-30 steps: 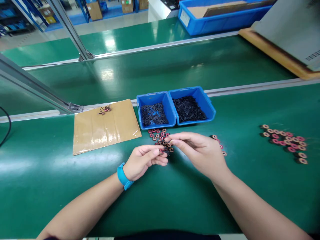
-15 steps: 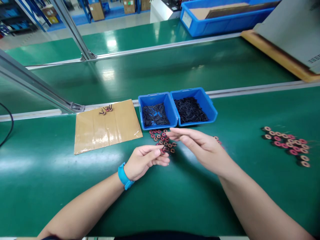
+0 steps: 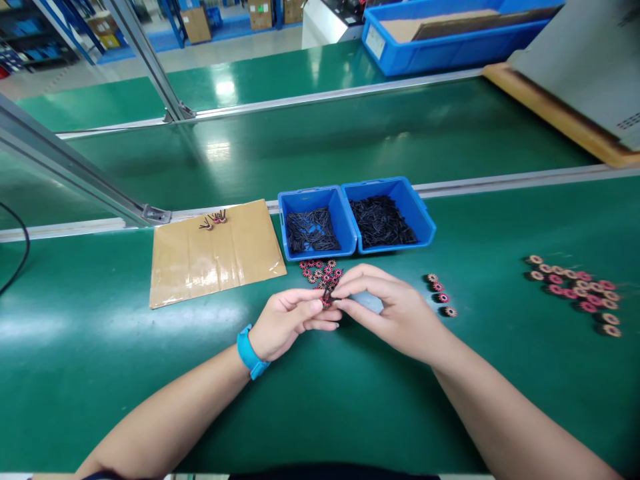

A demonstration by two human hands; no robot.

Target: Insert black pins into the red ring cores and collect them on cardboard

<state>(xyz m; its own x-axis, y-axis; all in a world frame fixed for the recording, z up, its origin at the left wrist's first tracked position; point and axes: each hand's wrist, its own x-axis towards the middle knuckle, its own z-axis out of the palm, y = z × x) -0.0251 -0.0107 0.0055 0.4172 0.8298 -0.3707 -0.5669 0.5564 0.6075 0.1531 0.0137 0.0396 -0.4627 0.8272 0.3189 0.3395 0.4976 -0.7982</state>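
My left hand (image 3: 290, 323), with a blue band at its wrist, is closed in a pinch on a small red-and-copper wound ring (image 3: 327, 303). Dark thin pieces stick up from this ring. From the right, the thumb and fingertips of my right hand (image 3: 393, 307) press together at the ring, on what looks like a short black tube (image 3: 328, 292), mostly hidden by the fingers. Just beyond the hands lies a cluster of similar wound rings (image 3: 316, 270). Behind it stand a left blue bin (image 3: 317, 254) and a right blue bin (image 3: 395, 249), both holding many thin black tubes.
A cardboard sheet (image 3: 215, 260) on the left carries several rings with black tubes (image 3: 216, 219). To the right are a short row of rings (image 3: 441, 298) and a larger group (image 3: 583, 287). A metal rail (image 3: 500, 182) runs behind the bins.
My right hand has come down and left, its fingers curling from nearly straight to a pinch at the ring. The left hand keeps its hold almost unmoved. The short row of rings is now uncovered.
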